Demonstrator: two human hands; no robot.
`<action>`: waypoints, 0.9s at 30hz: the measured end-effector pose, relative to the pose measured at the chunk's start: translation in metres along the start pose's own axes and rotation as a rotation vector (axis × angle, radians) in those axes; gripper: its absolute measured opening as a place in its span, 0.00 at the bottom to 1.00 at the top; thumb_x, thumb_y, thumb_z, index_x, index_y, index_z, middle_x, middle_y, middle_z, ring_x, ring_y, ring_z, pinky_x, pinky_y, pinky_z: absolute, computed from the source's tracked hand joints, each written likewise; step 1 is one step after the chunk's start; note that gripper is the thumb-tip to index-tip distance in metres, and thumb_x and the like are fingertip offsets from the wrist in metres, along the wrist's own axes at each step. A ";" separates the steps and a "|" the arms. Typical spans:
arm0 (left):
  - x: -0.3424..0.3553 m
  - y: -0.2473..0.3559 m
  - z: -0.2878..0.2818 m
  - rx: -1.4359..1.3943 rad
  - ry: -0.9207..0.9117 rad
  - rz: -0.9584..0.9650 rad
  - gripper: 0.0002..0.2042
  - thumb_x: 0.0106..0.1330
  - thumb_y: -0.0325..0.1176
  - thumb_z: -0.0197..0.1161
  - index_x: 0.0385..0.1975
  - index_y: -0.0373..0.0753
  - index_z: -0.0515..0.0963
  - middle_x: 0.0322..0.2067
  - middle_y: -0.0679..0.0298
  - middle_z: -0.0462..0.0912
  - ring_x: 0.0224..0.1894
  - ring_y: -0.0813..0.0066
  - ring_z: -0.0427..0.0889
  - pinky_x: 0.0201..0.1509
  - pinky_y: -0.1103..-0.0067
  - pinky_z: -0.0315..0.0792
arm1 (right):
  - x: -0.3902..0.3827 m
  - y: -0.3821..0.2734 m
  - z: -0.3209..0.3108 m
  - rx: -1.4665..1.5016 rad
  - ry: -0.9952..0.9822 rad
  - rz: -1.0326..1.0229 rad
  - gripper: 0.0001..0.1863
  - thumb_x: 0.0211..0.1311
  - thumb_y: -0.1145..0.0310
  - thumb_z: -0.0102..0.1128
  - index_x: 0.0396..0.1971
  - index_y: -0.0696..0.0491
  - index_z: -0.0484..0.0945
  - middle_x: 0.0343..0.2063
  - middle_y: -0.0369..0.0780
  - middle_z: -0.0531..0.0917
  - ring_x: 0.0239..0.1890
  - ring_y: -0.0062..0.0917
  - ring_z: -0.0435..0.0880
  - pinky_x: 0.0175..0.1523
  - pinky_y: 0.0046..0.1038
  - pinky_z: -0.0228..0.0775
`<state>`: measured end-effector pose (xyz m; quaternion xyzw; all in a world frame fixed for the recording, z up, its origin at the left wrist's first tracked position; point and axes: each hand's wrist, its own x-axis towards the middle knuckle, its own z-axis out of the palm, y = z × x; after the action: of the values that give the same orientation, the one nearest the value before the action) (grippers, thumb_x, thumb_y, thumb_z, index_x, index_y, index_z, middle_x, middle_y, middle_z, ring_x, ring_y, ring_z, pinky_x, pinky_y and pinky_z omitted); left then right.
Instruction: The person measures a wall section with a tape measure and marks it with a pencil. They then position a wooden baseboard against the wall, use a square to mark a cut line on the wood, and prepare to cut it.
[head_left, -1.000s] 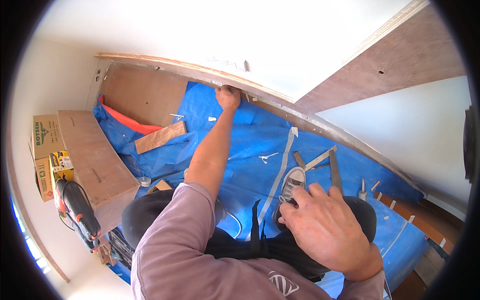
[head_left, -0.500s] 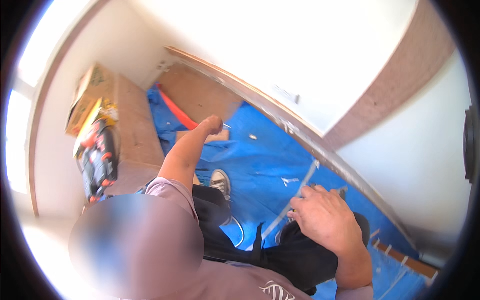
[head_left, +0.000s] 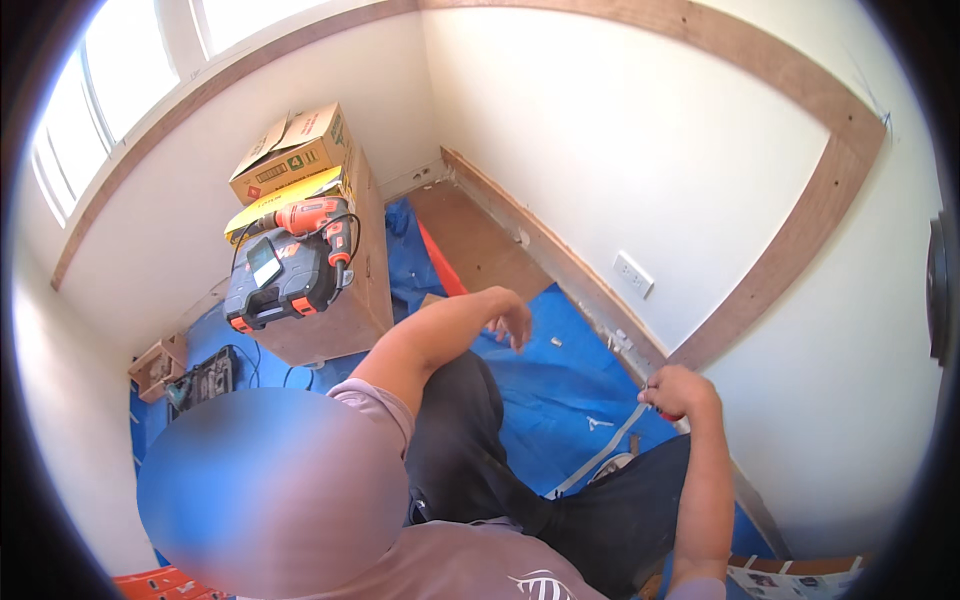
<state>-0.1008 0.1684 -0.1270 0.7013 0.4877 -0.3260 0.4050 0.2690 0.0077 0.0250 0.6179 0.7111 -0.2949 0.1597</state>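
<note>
My left hand (head_left: 510, 320) hangs over the blue tarp (head_left: 535, 400) with fingers bent downward and apart, holding nothing visible. My right hand (head_left: 672, 392) is closed on a small red-and-silver tool (head_left: 668, 413), too small to identify, beside the baseboard (head_left: 568, 275) where it meets a vertical wooden trim strip (head_left: 759, 275). A white wall outlet (head_left: 633, 274) sits above that baseboard. My dark-trousered legs are bent beneath both arms.
At left a wooden box (head_left: 346, 330) bears a cardboard carton (head_left: 285, 160), a red corded drill (head_left: 308, 214), a black tool case (head_left: 285, 290) and a phone (head_left: 264, 262). An open socket case (head_left: 200, 385) and small wooden crate (head_left: 155, 365) lie behind. Windows are upper left.
The view has swung up and left, showing windows, outlet and drill. My left hand has left the baseboard and hangs lower with fingers loosened; my right hand is now up beside the baseboard.
</note>
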 end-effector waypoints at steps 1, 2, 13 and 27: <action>0.001 0.006 -0.003 0.033 0.022 -0.022 0.29 0.65 0.43 0.76 0.67 0.43 0.82 0.58 0.50 0.88 0.59 0.56 0.88 0.63 0.64 0.81 | 0.006 0.006 0.004 -0.141 0.047 -0.046 0.19 0.70 0.53 0.71 0.40 0.56 0.91 0.30 0.47 0.90 0.28 0.36 0.89 0.43 0.38 0.82; 0.003 0.010 -0.008 0.063 0.019 -0.042 0.30 0.65 0.42 0.77 0.67 0.44 0.81 0.58 0.51 0.88 0.60 0.55 0.87 0.64 0.64 0.81 | 0.011 0.011 0.007 -0.093 0.045 -0.051 0.19 0.70 0.52 0.71 0.41 0.56 0.91 0.31 0.47 0.91 0.29 0.37 0.90 0.44 0.38 0.83; 0.051 -0.021 -0.035 0.282 0.416 0.150 0.29 0.65 0.46 0.76 0.66 0.48 0.82 0.61 0.53 0.87 0.64 0.52 0.85 0.67 0.59 0.79 | 0.007 0.014 0.007 0.012 0.007 -0.064 0.18 0.72 0.50 0.67 0.43 0.50 0.92 0.41 0.47 0.92 0.47 0.45 0.90 0.54 0.46 0.81; 0.041 -0.028 -0.032 0.338 0.339 0.073 0.31 0.67 0.48 0.75 0.70 0.47 0.80 0.61 0.54 0.87 0.60 0.54 0.87 0.63 0.63 0.80 | -0.008 0.029 0.010 -0.007 -0.025 0.067 0.16 0.73 0.53 0.66 0.45 0.49 0.92 0.37 0.41 0.92 0.43 0.38 0.91 0.52 0.42 0.80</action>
<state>-0.1125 0.2194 -0.1546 0.8209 0.4615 -0.2661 0.2057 0.2975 -0.0023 0.0155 0.6370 0.6890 -0.2948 0.1804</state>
